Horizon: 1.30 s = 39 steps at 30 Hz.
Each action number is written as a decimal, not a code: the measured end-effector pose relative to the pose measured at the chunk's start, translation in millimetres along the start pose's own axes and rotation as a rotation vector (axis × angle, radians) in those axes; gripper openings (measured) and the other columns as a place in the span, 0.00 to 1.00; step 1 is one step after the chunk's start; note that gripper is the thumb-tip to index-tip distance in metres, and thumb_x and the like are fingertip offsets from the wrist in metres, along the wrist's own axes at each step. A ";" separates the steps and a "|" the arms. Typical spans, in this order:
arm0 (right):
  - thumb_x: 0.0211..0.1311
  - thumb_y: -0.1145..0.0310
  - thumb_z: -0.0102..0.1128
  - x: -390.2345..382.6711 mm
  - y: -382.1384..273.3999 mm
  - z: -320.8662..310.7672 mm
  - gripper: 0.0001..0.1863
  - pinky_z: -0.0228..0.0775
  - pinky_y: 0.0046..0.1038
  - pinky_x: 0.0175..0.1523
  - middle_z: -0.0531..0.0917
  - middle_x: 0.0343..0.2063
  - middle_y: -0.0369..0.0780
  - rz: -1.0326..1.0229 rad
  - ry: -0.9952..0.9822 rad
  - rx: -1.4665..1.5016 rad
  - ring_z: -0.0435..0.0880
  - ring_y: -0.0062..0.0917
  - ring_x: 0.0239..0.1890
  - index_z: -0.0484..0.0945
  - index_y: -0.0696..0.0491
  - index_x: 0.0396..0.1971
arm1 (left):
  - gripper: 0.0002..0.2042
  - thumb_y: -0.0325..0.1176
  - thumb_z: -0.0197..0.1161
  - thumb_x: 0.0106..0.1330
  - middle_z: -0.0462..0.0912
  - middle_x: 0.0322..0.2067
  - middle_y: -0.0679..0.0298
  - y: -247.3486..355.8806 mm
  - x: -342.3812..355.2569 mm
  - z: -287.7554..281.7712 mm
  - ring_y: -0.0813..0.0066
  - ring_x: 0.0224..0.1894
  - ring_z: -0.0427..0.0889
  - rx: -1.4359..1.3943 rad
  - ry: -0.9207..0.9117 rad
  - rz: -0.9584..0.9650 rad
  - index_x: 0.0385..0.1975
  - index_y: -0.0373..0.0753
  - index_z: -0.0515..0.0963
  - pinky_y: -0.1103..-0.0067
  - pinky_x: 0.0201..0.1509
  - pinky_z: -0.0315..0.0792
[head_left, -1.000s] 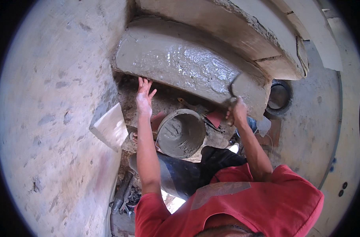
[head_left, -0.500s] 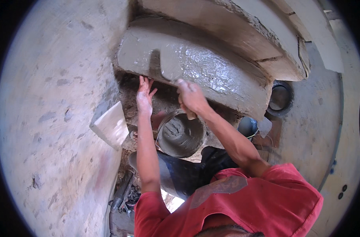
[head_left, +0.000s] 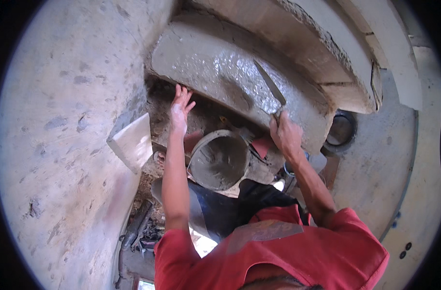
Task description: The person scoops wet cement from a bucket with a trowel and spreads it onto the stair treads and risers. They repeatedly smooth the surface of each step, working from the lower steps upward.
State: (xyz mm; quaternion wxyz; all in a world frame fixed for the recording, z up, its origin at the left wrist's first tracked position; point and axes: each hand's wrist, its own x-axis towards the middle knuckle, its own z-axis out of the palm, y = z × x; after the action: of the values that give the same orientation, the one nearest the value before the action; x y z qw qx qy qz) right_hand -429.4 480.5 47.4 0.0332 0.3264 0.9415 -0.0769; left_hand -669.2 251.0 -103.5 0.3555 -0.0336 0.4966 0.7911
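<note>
1. Grey, a wet mortar-coated ledge [head_left: 196, 53] runs across the upper middle of the head view; smoothing its top looks to be the step in hand.
2. The trowel [head_left: 271, 84] is just right of upper centre, its blade seen nearly edge-on and its shadow apart from it, so it seems lifted.
3. The right hand [head_left: 287, 137], right of centre, is wrapped round the trowel's near end, its forearm slanting up from the lower right.
4. The left hand [head_left: 180, 110], left of centre, is spread, fingertips at the ledge's lower edge, forearm nearly upright; whether it bears weight cannot be told.
5. The next stroke, I judge, calls for a flatter blade and even pressure.
</note>
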 end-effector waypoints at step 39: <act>0.77 0.60 0.44 100.8 -228.3 42.2 0.20 0.80 0.54 0.45 0.83 0.42 0.61 -0.145 -0.185 0.428 0.86 0.56 0.42 0.79 0.61 0.44 | 0.40 0.47 0.53 0.75 0.57 0.78 0.59 -9.9 8.8 -13.6 0.63 0.75 0.64 -0.127 -0.067 0.026 0.81 0.42 0.43 0.67 0.76 0.57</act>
State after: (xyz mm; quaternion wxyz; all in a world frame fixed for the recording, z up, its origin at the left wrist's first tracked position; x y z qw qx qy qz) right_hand -649.5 358.0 22.6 0.0437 0.2493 0.9177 -0.3061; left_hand -674.0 247.2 -121.5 0.3588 -0.0233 0.4338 0.8261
